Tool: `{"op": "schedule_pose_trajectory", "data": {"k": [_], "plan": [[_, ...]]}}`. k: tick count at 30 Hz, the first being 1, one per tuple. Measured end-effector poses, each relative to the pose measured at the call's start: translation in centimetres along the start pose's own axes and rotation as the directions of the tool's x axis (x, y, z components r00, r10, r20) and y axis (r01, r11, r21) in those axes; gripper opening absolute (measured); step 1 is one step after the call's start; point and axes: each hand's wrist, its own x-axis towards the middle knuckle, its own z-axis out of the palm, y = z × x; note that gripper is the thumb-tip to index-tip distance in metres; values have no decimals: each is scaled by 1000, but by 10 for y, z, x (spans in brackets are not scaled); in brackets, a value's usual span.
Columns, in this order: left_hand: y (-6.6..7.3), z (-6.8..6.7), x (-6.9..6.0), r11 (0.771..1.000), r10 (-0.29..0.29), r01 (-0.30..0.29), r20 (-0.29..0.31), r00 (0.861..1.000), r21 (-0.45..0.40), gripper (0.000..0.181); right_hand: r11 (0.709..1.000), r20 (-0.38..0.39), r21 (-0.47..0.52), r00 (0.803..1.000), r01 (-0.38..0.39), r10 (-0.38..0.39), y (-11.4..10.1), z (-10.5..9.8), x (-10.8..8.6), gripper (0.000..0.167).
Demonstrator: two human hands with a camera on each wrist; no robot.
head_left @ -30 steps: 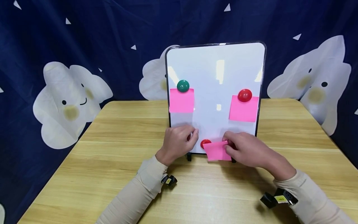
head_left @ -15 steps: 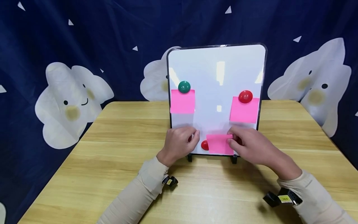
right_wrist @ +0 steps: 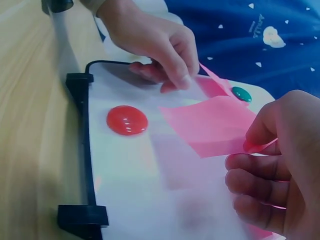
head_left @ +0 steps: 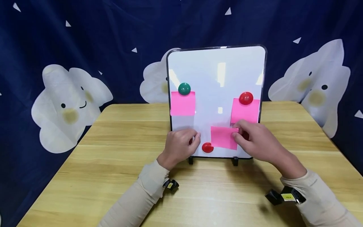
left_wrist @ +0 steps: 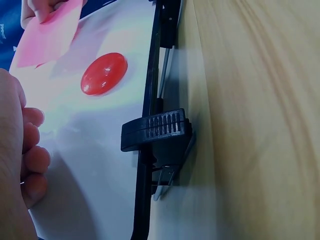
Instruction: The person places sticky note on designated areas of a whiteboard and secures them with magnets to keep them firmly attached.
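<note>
My right hand [head_left: 256, 138] pinches a pink sticky note [head_left: 224, 137] by its right edge, between thumb and index finger. The note is held in front of the lower part of a whiteboard [head_left: 216, 78]. Just below the note's lower left corner, a red round magnet [right_wrist: 127, 120] sits low on the board, apart from both hands. My left hand [head_left: 181, 145] hovers by the board's lower left, fingers loosely curled; nothing shows in its grasp. In the left wrist view its curled fingertips [left_wrist: 36, 160] are beside the board surface.
On the board, a green magnet [head_left: 184, 89] holds one pink note [head_left: 182, 105] at left; another red magnet [head_left: 246, 98] holds a second note [head_left: 244, 112] at right. Black stand feet [head_left: 235, 161] support the board on the wooden table [head_left: 127, 142]. A dark blue curtain [head_left: 113, 37] hangs behind.
My right hand has raised the held sticky note up the board, from below the red magnet's level to above it. The left hand has stayed about where it was.
</note>
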Motion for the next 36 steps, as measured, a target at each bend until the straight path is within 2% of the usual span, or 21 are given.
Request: {"op": "schedule_pose_trajectory", "data": {"k": [7, 17, 26, 36], "plan": [[2, 1, -2, 1000, 1, -1, 5, 1000, -9, 37, 1000, -72, 20, 997, 7, -6, 2, -3, 4, 22], [6, 6, -3, 1000, 7, -7, 0, 1000, -11, 38, 999, -160, 39, 987, 27, -20, 4, -8, 20, 25], [5, 7, -3, 1000, 17, -17, -2, 1000, -3, 38, 993, -180, 113, 982, -34, 54, -1, -9, 35, 10], [3, 3, -3, 1000, 17, -17, 0, 1000, 4, 37, 991, -255, 119, 963, -62, 91, -1, -4, 50, 10]]}}
